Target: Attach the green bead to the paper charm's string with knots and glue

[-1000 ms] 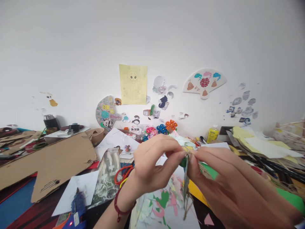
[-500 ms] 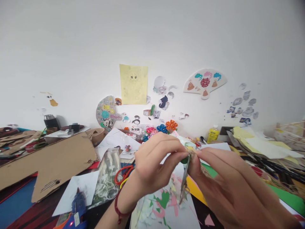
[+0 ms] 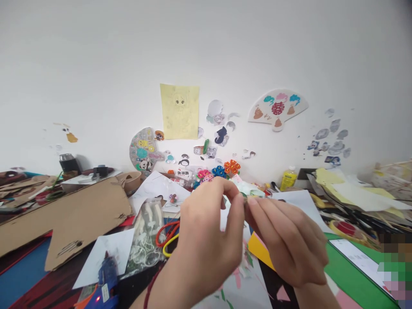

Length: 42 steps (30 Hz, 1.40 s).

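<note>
**A tiny pinch, mostly out of sight**

Your left hand (image 3: 206, 231) and right hand (image 3: 283, 244) met above a crowded dark table (image 3: 268, 283), with the fingers of both closed in on a small brownish piece (image 3: 249, 199). It sat in the middle of the view, where your left fingers (image 3: 233, 201) and right fingers (image 3: 257, 210) came together. They covered most of it, so you could not make out its shape or material. Your left thumb was hidden behind the hand, and the blur around the fingertips hid exactly how each one gripped.

A red cord bracelet (image 3: 149, 287) circled your left wrist, partly cut off by the bottom edge. To the left lay a large cardboard sheet (image 3: 80, 214), and nearer you a blue glue gun (image 3: 107, 274) was cut off by the frame. Just left of your hands sat a clear plastic bag of white cords (image 3: 144, 240), beside orange and yellow loops (image 3: 169, 236).

Paper scraps (image 3: 233, 292) lay under your hands, largely blocked by them. Farther off, past your hands, stood paper flowers (image 3: 219, 171) and a yellow glue bottle (image 3: 288, 180). A pixelated patch (image 3: 395, 270) hid the near right corner.
</note>
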Available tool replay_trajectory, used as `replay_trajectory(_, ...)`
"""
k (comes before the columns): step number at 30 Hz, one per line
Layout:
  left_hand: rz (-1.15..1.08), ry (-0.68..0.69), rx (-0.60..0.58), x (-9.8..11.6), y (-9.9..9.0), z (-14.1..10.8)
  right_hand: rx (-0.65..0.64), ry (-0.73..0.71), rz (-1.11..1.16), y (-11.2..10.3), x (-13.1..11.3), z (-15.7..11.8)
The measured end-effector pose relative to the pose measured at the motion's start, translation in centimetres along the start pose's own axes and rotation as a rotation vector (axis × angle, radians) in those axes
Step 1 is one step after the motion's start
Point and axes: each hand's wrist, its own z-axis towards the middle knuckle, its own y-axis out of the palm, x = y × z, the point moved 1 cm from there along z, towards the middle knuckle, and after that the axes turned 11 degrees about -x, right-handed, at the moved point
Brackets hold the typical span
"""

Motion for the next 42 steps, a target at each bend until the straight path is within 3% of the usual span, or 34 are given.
replay_trajectory(5, 0.196, 0.091, 0.161, -0.2, 2.2, -0.1, 0.096, 0.109, 0.1, 1.0, 0.2, 0.4)
replay_trajectory(11, 0.112, 0.263, 0.267, -1.2, 2.9, 0.2, 0.18, 0.337, 0.189, 0.6, 0.5, 1.3)
replay_trajectory(16, 0.117, 0.29, 0.224, -1.0, 2.2, 0.2, 0.016, 0.53, 0.307, 0.2, 0.4, 1.0)
replay_trajectory(25, 0.127, 0.329, 0.197, -0.8, 1.8, 0.5, -0.074, 0.684, 0.327, -0.6, -0.3, 2.3)
replay_trajectory(32, 0.055, 0.299, 0.169, -1.2, 1.7, 0.4, -0.088, 0.714, 0.292, -0.7, -0.5, 2.8)
replay_trajectory(35, 0.072, 0.301, 0.182, -1.6, 1.6, 0.5, -0.101, 0.635, 0.353, -0.5, 0.0, 2.6)
replay_trajectory(39, 0.087, 0.327, 0.214, -2.3, 1.6, 0.6, -0.019, 0.499, 0.399, -0.7, 1.3, 2.3)
replay_trajectory(42, 0.111, 0.335, 0.229, -2.6, 1.7, 0.7, -0.057, 0.415, 0.406, -0.8, 1.8, 2.2)
